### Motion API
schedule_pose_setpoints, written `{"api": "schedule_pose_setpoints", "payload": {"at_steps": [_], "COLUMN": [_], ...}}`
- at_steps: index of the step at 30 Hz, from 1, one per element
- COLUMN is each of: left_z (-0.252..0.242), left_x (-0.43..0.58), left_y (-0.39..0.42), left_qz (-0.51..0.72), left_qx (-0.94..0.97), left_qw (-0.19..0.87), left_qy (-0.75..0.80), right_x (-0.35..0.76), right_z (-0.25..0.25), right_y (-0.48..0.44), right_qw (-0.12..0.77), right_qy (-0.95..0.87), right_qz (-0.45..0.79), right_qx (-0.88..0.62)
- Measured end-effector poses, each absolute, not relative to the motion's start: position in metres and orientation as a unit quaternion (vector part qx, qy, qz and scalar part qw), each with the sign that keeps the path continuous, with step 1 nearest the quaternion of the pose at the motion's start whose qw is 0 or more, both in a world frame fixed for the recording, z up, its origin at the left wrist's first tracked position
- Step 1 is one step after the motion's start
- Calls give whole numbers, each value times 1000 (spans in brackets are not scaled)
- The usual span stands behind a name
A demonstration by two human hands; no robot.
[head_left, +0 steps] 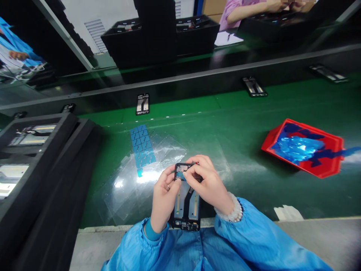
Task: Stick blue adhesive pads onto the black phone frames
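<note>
An opened phone housing [194, 205], with a black flex cable down its middle, lies tilted at the bench's front edge before my body. My left hand [165, 195] grips its upper left side, thumb on the inner face and fingers behind the edge. At its upper end sits a small blue sticker [180, 175]. My right hand [207, 180] bends over that end, thumb and forefinger closed together at the sticker, the other fingers curled by the top right edge. What lies exactly between those fingertips is partly hidden. Left of the hands is a sheet of blue stickers [143, 145].
Clear plastic sheets [121, 192] lie under the sticker sheet. A red bin [324, 169] with crumpled blue film stands right. Black foam trays [70, 150] are stacked left. More phone housings [142, 104] line the green bench's back. Across the barrier, a person in a pink sleeve [234, 13] works.
</note>
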State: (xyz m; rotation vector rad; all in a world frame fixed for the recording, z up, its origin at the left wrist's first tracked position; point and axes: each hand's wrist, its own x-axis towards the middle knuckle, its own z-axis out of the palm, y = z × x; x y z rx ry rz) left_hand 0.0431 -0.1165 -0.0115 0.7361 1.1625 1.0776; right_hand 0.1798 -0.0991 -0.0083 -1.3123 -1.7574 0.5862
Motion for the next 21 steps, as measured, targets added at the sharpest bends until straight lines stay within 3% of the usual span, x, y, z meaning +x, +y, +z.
{"api": "schedule_pose_setpoints", "payload": {"at_steps": [21], "left_z": [-11], "left_x": [47], "left_y": [-115], "left_qz": [480], "left_qx": [327], "left_qw": [630], "left_qy": [515], "right_x": [183], "right_z": [-6], "right_y": [-101], "right_qw": [406], "right_qy": [-718], "right_qz": [225], "right_qx": [-519]}}
